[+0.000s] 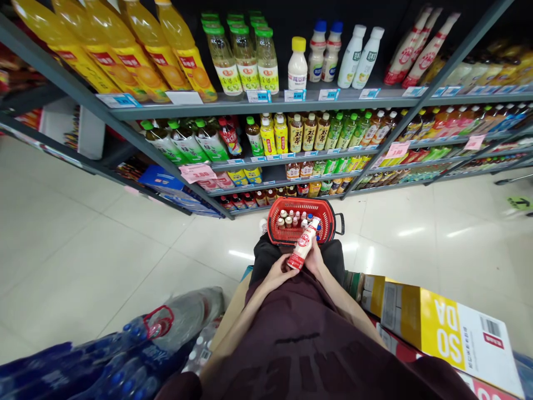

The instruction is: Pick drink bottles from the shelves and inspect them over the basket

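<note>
A cream-white drink bottle [304,244] with a red printed label and red base is tilted in front of my body, its cap end up and to the right. My left hand [280,273] is closed at its base. Around its upper right side is my right hand [315,258], fingers partly hidden behind the bottle. Just beyond, a red plastic basket [277,238] with a black handle holds several small bottles [288,220] with white, pink and blue caps. The held bottle overlaps the basket's near right part.
Grey shelves [266,109] of drinks stand ahead, with yellow-capped, blue-capped and matching red-white bottles [431,50] on top. A stack of SODA boxes [445,328] is at the right. Shrink-wrapped blue bottles [83,361] lie at the lower left. Pale tiles [104,244] cover the floor.
</note>
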A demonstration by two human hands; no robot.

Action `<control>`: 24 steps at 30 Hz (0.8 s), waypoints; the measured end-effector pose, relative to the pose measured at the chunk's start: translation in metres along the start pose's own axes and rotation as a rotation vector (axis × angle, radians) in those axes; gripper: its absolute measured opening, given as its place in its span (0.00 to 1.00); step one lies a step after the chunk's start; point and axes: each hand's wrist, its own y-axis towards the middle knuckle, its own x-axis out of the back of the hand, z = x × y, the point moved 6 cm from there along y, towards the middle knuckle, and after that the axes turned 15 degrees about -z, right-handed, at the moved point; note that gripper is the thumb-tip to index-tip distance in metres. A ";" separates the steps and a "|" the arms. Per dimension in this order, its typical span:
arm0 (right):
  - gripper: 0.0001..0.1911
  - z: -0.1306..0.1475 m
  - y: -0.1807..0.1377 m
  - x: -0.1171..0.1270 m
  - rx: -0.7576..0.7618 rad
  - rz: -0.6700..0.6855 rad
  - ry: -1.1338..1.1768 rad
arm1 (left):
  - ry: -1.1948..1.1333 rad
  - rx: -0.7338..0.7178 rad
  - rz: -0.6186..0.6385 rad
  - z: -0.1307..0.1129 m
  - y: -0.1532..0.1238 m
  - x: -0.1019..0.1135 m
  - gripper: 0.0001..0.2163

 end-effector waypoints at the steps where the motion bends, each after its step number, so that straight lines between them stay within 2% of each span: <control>1: 0.25 0.000 0.000 0.000 -0.002 -0.002 0.000 | 0.014 0.002 0.000 -0.001 0.000 0.000 0.33; 13: 0.23 0.001 -0.002 0.002 -0.001 -0.071 -0.022 | -0.008 0.001 0.042 -0.013 -0.005 -0.002 0.30; 24: 0.22 -0.002 -0.002 0.001 -0.015 -0.043 -0.044 | -0.032 0.008 0.007 -0.020 -0.005 0.004 0.26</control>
